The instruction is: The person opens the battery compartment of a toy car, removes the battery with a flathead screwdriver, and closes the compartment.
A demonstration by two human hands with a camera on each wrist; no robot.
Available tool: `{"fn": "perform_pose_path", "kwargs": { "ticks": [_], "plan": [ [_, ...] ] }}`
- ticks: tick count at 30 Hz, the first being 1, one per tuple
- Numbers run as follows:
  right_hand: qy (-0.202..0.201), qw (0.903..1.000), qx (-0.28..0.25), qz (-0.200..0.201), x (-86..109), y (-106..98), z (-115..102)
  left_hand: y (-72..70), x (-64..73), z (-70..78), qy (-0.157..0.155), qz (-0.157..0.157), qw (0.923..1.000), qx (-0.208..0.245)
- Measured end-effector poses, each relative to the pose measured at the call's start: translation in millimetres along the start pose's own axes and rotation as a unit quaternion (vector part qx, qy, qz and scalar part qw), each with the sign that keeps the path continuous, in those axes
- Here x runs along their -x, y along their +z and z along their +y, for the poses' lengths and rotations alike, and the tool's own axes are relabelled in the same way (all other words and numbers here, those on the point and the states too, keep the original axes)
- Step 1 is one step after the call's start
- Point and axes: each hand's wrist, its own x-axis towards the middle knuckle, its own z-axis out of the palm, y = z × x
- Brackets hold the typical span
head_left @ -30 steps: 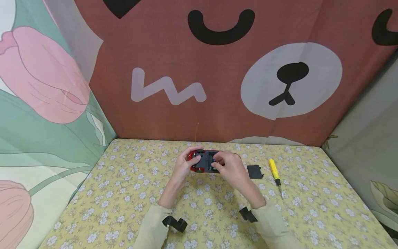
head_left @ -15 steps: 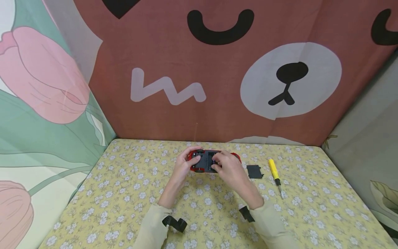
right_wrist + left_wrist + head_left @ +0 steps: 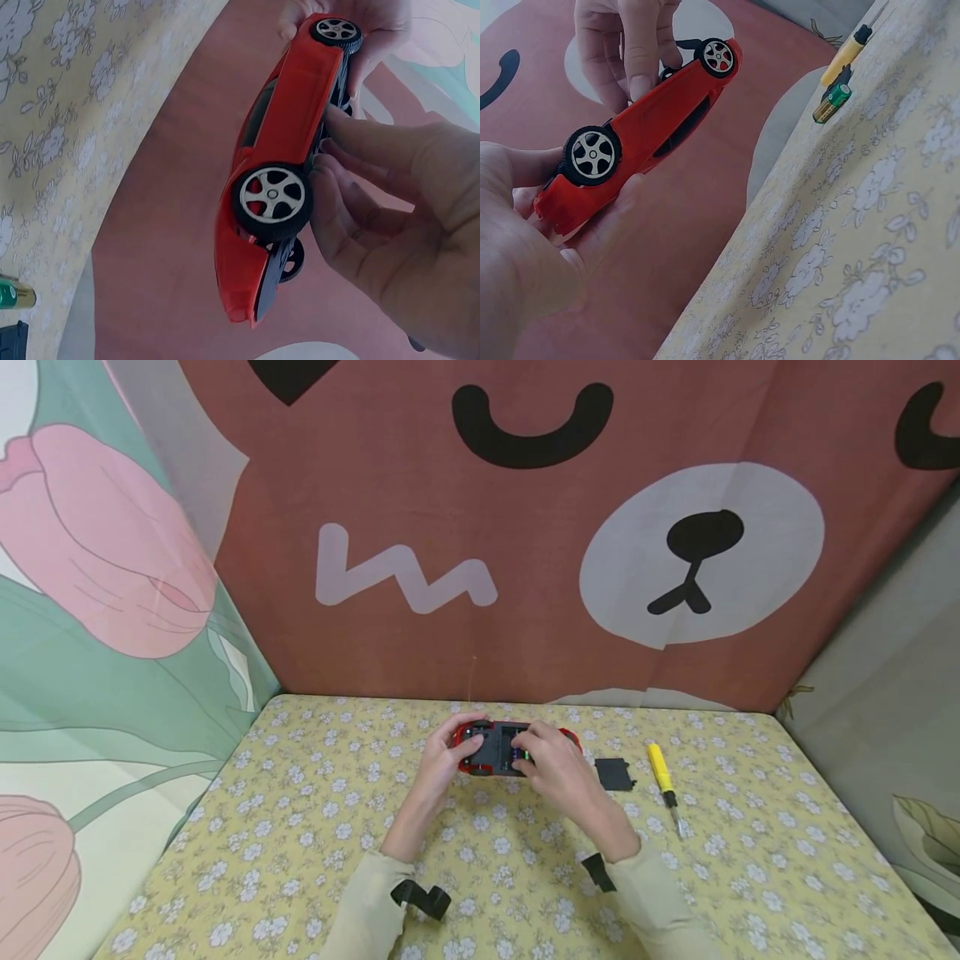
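My left hand [image 3: 442, 758] grips one end of a red toy car [image 3: 292, 105], thumb on its dark underside [image 3: 489, 748]. The car is held above the table with its underside facing the head camera and an open battery compartment [image 3: 507, 745] showing. At that compartment my right hand [image 3: 566, 772] has its thumb and fingers bent, pinching what looks like a battery. Only a small green bit of it shows between the fingertips; the rest is hidden. In the left wrist view the car's side and two silver-spoked wheels [image 3: 592, 154] are visible.
A black battery cover [image 3: 615, 774] lies on the flowered tablecloth [image 3: 480, 877], right of the hands. A green and gold battery [image 3: 832, 103] lies near it. Farther right is a yellow-handled screwdriver [image 3: 660, 770]. A printed cloth [image 3: 525, 635] hangs behind the table.
My right fingers have shifted slightly at the compartment, and a green bit now shows beneath them. My left hand and the car stay in place.
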Motion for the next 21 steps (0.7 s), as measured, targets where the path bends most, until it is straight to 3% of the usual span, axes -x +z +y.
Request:
{"fn": "perform_pose_path", "kwargs": {
  "ticks": [13, 21],
  "plan": [
    [-0.042, 0.9988, 0.023, -0.012, -0.4, -3.5, 6.5, -0.8, 0.1, 0.8, 0.002, -0.007, 1.0000, 0.004],
    [-0.117, 0.9905, 0.069, 0.019, -1.5, -4.1, 11.2, -1.4, -2.6, 1.4, -0.001, 0.010, 0.9999, 0.011]
  ]
}}
